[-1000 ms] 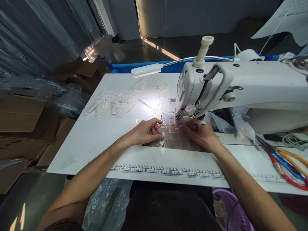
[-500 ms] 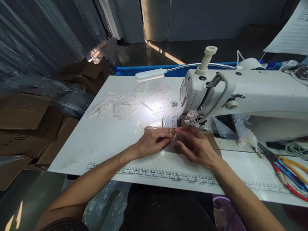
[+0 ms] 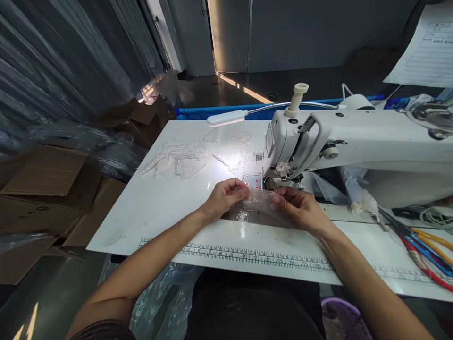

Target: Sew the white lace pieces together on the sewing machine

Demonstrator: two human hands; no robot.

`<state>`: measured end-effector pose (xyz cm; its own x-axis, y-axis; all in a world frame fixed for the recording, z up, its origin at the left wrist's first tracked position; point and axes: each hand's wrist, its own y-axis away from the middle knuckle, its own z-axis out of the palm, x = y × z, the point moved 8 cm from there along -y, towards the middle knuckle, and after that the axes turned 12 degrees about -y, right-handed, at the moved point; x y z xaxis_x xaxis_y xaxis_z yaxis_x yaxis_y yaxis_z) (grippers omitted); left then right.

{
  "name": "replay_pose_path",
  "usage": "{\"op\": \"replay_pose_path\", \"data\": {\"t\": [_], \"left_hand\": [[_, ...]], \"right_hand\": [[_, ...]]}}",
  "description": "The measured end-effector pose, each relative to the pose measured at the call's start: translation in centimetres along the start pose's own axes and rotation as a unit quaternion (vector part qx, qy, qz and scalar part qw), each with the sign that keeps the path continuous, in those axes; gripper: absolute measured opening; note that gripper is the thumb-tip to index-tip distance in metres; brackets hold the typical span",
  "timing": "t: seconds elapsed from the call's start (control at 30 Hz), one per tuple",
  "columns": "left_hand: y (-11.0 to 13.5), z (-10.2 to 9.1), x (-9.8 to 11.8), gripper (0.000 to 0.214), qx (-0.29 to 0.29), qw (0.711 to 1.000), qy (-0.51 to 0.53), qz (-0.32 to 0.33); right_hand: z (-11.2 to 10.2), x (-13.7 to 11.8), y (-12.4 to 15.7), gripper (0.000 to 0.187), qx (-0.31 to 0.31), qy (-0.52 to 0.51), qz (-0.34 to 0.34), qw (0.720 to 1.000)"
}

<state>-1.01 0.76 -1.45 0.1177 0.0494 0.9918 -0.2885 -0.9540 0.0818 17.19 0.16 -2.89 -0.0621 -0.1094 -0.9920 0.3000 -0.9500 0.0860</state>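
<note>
My left hand (image 3: 222, 198) pinches the far left edge of a thin see-through sheet (image 3: 256, 215), pinkish-brown with a shine; cloth or film, I cannot tell. At the sheet's far right part, my right hand (image 3: 300, 208) is closed on it between thumb and fingers. Stretched between both hands, the sheet lies in front of the sewing machine (image 3: 283, 141). Just beyond it is the metal needle plate (image 3: 252, 182) with red marks. The presser foot area is partly hidden by the machine head and my right hand.
White lace pieces (image 3: 187, 158) lie on the white table (image 3: 120, 222) at the back left, under a lamp (image 3: 226, 118). A printed ruler (image 3: 244, 257) runs along the front edge. Scissors (image 3: 399, 226) and other coloured-handled tools lie at right. Cardboard boxes (image 3: 46, 170) stand at left.
My hands have moved apart, and the sheet now shows spread between them. My right hand has closed its thumb and fingers on it. The camera view has shifted slightly.
</note>
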Motion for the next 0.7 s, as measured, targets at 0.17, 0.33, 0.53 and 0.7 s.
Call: {"op": "replay_pose_path", "data": {"t": [0.17,0.33,0.53,0.7], "left_hand": [[0.1,0.4,-0.5,0.026,-0.014,0.999,0.04,-0.024],[-0.1,0.3,-1.1,0.031,-0.011,0.993,0.098,-0.058],[-0.1,0.4,-0.8,0.03,-0.015,0.974,0.218,-0.056],[0.0,0.5,-0.5,0.031,-0.012,0.966,0.254,-0.053]], "right_hand": [[0.4,0.4,-0.2,0.041,-0.004,-0.069,0.028,0.997],[0.0,0.9,-0.3,0.045,0.037,-0.13,0.042,0.99],[0.1,2.0,-0.2,0.046,0.083,-0.211,0.11,0.968],[0.7,2.3,-0.3,0.04,0.064,-0.227,0.115,0.965]]}}
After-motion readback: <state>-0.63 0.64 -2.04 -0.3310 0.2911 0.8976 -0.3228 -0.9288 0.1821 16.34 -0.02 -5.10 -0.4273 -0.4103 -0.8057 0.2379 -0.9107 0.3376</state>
